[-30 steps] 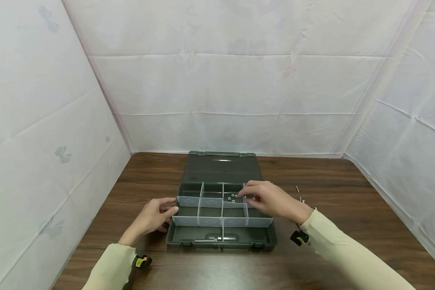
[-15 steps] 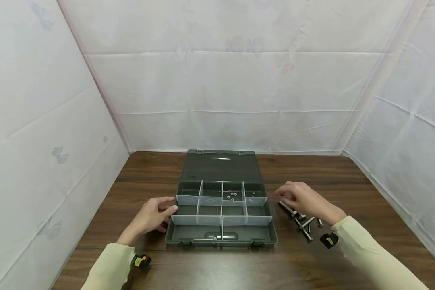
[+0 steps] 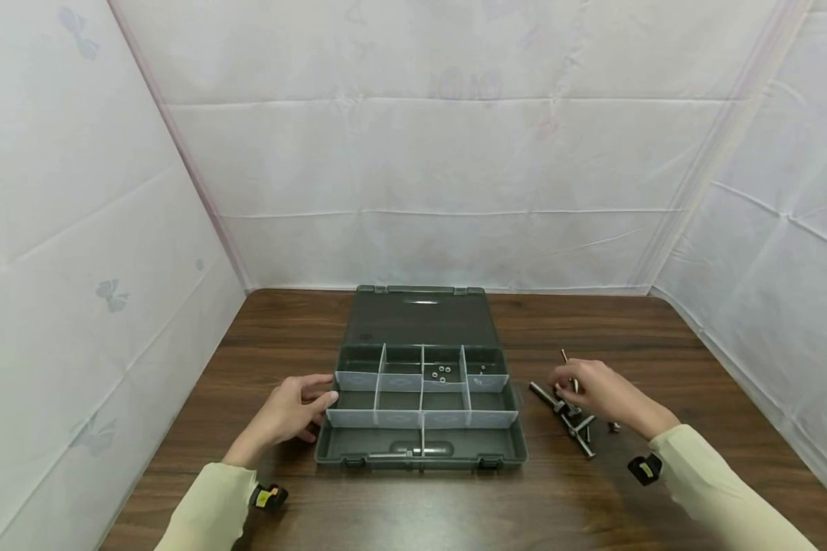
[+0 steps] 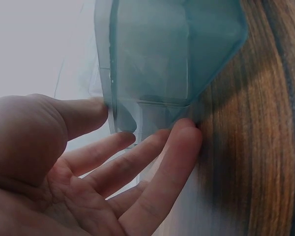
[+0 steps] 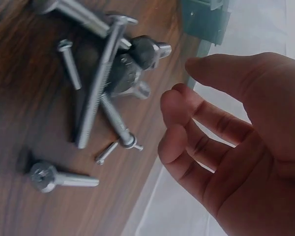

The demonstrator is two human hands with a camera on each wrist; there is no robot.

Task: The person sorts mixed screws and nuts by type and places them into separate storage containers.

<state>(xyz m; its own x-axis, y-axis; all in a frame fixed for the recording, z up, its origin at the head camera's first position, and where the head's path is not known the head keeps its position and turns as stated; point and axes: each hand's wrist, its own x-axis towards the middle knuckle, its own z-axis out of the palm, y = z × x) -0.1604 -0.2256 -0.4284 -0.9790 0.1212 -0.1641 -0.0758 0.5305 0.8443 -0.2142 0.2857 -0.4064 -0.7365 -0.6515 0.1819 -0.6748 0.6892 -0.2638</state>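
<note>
A dark green organizer box (image 3: 368, 463) with pale dividers lies with its lid (image 3: 420, 317) folded back. My left hand (image 3: 289, 413) rests against its left side; in the left wrist view the thumb (image 4: 88, 115) touches the rim and the fingertips lie along the outer wall. Several small nuts (image 3: 443, 369) sit in a back compartment, with tinier pieces (image 3: 481, 371) in the one to its right. My right hand (image 3: 603, 390) is over a loose pile of metal bolts (image 3: 572, 421). The right wrist view shows its fingers loosely bent, nothing between thumb (image 5: 216, 71) and fingertips.
In the right wrist view, a long bolt (image 5: 96, 93) lies across others, and a separate screw (image 5: 61, 179) lies apart from the pile. The wooden table (image 3: 420, 513) is bordered by white sheeting (image 3: 420, 168) at the back and sides.
My right hand has left the back right compartments, moved right to the table, then farther over the bolts. The left hand stays at the box's side.
</note>
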